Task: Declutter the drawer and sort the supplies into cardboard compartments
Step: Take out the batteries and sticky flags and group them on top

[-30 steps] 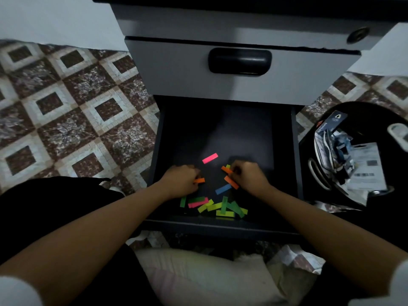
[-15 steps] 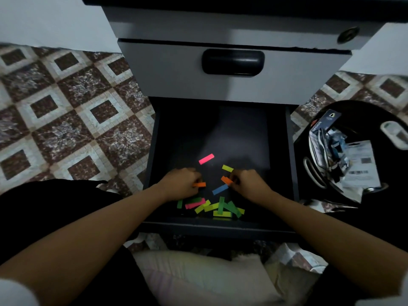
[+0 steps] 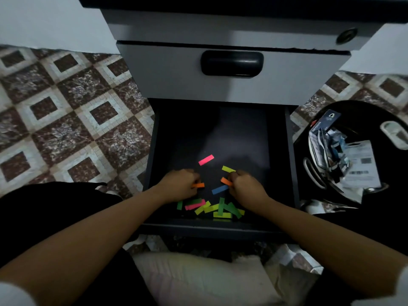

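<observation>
Dark matte drawer [image 3: 152, 151] pulled open, thin neon paper strips [image 3: 221, 206] littering its front. Fingers curled on left hand [image 3: 178, 186], pinching a flat orange strip [image 3: 199, 185]; right hand [image 3: 247, 188] pinches a second orange strip [image 3: 225, 180].

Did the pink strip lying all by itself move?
No. The lone pink strip stays at the same spot on the drawer floor.

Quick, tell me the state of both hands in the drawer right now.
Left hand: closed, pinching the left orange strip.
Right hand: closed, pinching the right orange strip.
</observation>
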Action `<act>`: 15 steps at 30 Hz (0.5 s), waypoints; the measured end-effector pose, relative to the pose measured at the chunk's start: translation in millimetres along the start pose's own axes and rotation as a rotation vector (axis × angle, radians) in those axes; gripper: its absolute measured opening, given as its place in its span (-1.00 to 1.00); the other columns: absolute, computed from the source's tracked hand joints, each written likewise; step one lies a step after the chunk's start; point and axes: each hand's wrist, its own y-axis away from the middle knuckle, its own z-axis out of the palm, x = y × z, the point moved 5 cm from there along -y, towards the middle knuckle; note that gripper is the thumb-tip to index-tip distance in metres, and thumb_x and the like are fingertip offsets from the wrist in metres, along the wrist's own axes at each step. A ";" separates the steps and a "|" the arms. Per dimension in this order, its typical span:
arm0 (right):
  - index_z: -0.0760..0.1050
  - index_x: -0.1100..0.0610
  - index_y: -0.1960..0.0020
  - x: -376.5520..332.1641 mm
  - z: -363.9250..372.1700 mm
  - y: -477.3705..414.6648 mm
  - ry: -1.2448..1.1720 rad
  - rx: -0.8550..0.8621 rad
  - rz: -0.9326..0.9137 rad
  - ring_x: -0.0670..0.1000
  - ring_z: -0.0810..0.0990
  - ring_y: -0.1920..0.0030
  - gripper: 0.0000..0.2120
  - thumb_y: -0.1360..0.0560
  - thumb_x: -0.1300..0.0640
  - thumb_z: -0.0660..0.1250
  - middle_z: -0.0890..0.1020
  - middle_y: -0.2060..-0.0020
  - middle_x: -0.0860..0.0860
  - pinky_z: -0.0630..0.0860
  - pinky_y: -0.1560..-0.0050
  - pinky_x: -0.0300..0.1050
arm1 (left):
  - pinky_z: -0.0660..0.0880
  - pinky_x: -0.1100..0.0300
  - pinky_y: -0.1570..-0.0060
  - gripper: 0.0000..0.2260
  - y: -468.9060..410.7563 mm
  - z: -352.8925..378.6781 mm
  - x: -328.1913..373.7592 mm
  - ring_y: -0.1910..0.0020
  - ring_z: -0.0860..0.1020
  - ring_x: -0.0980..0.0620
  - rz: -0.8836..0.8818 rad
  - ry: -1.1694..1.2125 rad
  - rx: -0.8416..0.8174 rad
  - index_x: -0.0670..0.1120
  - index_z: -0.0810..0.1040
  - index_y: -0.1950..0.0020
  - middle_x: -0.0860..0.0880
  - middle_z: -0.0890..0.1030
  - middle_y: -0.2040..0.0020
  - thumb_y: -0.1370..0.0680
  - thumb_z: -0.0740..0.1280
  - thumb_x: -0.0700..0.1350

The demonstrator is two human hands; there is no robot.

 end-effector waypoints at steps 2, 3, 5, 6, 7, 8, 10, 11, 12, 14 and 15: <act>0.42 0.21 -0.23 -0.4 0.2 -0.2 0.002 0.017 -0.005 0.12 0.46 -0.13 -0.72 -0.54 0.18 0.20 0.46 -0.12 0.13 0.46 -0.08 -0.03 | 0.44 0.11 0.05 -0.78 -0.3 0.1 -0.9 -0.03 0.52 -0.03 -0.006 0.005 -0.001 -0.07 0.51 -0.13 -0.06 0.50 -0.08 -0.52 0.26 -0.06; 0.41 0.21 -0.24 -0.2 0.4 -0.3 0.010 0.027 -0.007 0.12 0.45 -0.14 -0.71 -0.54 0.18 0.20 0.45 -0.13 0.13 0.45 -0.10 -0.04 | 0.44 0.12 0.06 -0.78 -0.3 0.0 -0.9 -0.03 0.52 -0.03 -0.005 0.007 -0.002 -0.07 0.51 -0.13 -0.06 0.50 -0.08 -0.52 0.26 -0.06; 0.41 0.21 -0.24 0.2 1.6 -0.5 0.027 0.038 0.006 0.12 0.43 -0.16 -0.72 -0.55 0.19 0.20 0.45 -0.13 0.13 0.44 -0.11 -0.05 | 0.43 0.12 0.07 -0.78 -0.3 -0.1 -0.9 -0.03 0.52 -0.02 0.000 0.009 0.002 -0.07 0.51 -0.13 -0.05 0.50 -0.09 -0.52 0.26 -0.06; 0.41 0.22 -0.24 0.3 2.3 -0.7 0.036 0.038 0.022 0.12 0.44 -0.16 -0.73 -0.55 0.20 0.19 0.45 -0.14 0.14 0.44 -0.11 -0.04 | 0.43 0.12 0.07 -0.77 -0.3 -0.2 -0.7 -0.03 0.52 -0.03 0.001 0.008 0.005 -0.07 0.51 -0.14 -0.06 0.50 -0.10 -0.52 0.26 -0.06; 0.41 0.22 -0.23 0.3 3.0 -0.7 0.050 0.035 0.041 0.13 0.44 -0.16 -0.74 -0.56 0.20 0.18 0.45 -0.14 0.15 0.44 -0.10 -0.04 | 0.42 0.12 0.06 -0.77 0.1 -0.3 -0.4 -0.05 0.52 -0.04 0.001 0.005 0.009 -0.07 0.51 -0.15 -0.06 0.50 -0.11 -0.52 0.25 -0.07; 0.41 0.22 -0.21 -0.3 3.4 -1.0 0.068 0.032 0.054 0.14 0.44 -0.16 -0.75 -0.56 0.20 0.17 0.45 -0.14 0.15 0.44 -0.09 -0.03 | 0.42 0.13 0.04 -0.76 0.1 -0.6 0.0 -0.07 0.52 -0.05 0.000 0.000 0.013 -0.07 0.50 -0.17 -0.06 0.50 -0.12 -0.52 0.25 -0.07; 0.42 0.21 -0.19 -1.8 3.2 -1.0 0.094 0.021 0.076 0.14 0.45 -0.16 -0.76 -0.55 0.18 0.18 0.46 -0.15 0.15 0.44 -0.07 -0.03 | 0.41 0.13 0.02 -0.75 0.1 -0.9 0.8 -0.09 0.51 -0.06 -0.001 -0.004 0.018 -0.06 0.50 -0.18 -0.06 0.50 -0.14 -0.52 0.25 -0.08; 0.42 0.22 -0.19 -2.1 3.1 -1.2 0.095 0.017 0.084 0.13 0.45 -0.16 -0.75 -0.54 0.17 0.20 0.46 -0.15 0.15 0.44 -0.06 -0.03 | 0.41 0.14 0.02 -0.75 0.1 -0.9 1.1 -0.09 0.51 -0.05 -0.001 -0.003 0.020 -0.06 0.50 -0.18 -0.06 0.50 -0.13 -0.52 0.25 -0.07; 0.42 0.22 -0.18 -2.2 3.1 -1.6 0.091 0.014 0.091 0.13 0.45 -0.16 -0.73 -0.52 0.14 0.22 0.46 -0.15 0.14 0.44 -0.05 -0.04 | 0.41 0.14 0.03 -0.76 0.0 -0.7 1.0 -0.08 0.51 -0.05 0.000 -0.003 0.018 -0.06 0.50 -0.18 -0.07 0.50 -0.13 -0.53 0.25 -0.07; 0.41 0.21 -0.20 -2.3 2.6 -1.5 0.089 0.007 0.098 0.11 0.44 -0.17 -0.68 -0.50 0.09 0.27 0.45 -0.16 0.13 0.44 -0.06 -0.05 | 0.43 0.13 0.04 -0.76 0.7 -0.2 0.4 -0.06 0.52 -0.03 0.000 -0.002 0.012 -0.07 0.50 -0.18 -0.06 0.50 -0.12 -0.53 0.25 -0.06; 0.41 0.21 -0.21 -2.4 2.6 -1.5 0.095 0.008 0.094 0.11 0.44 -0.17 -0.67 -0.49 0.08 0.28 0.45 -0.16 0.13 0.44 -0.06 -0.06 | 0.44 0.12 0.03 -0.75 1.0 0.1 -0.2 -0.06 0.52 -0.02 0.000 -0.002 0.008 -0.06 0.50 -0.18 -0.06 0.50 -0.12 -0.53 0.25 -0.06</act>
